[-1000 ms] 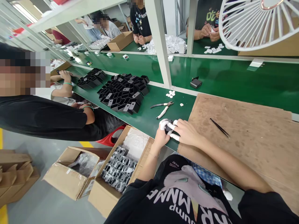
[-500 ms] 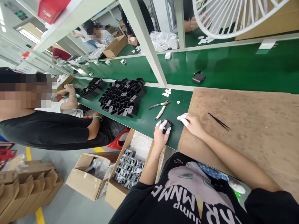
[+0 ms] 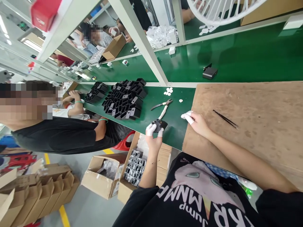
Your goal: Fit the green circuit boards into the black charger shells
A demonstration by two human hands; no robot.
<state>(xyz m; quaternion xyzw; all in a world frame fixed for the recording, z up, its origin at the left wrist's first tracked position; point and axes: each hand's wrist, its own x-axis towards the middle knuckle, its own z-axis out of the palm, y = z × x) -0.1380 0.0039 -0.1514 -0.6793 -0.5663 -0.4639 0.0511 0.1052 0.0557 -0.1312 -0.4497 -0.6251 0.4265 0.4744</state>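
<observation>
My left hand (image 3: 153, 138), its fingertips in white finger cots, grips a small black plastic housing (image 3: 161, 125) at the front edge of the green bench. The housing is tilted, and part of it is hidden by the fingers. My right hand (image 3: 197, 123) hovers by the left edge of a brown cardboard sheet (image 3: 260, 107); its white-capped thumb and forefinger are drawn together, and I cannot make out anything between them. Behind the housing lie cutting pliers (image 3: 163, 108) with pale grips. Several white discs (image 3: 168, 91) rest beyond, with one single disc (image 3: 181, 101) apart. Black tweezers (image 3: 224, 119) lie on the cardboard.
A large cluster of black housings (image 3: 125, 99) stands to the left. Another black housing (image 3: 210, 72) sits on the green belt beyond a pale rail. Below left is an open carton (image 3: 127, 189) of wrapped parts. A co-worker (image 3: 59, 135) sits at the left.
My left hand has lifted and turned the housing, moving it left towards me. The right hand stays nearly in place. The camera view has shifted slightly.
</observation>
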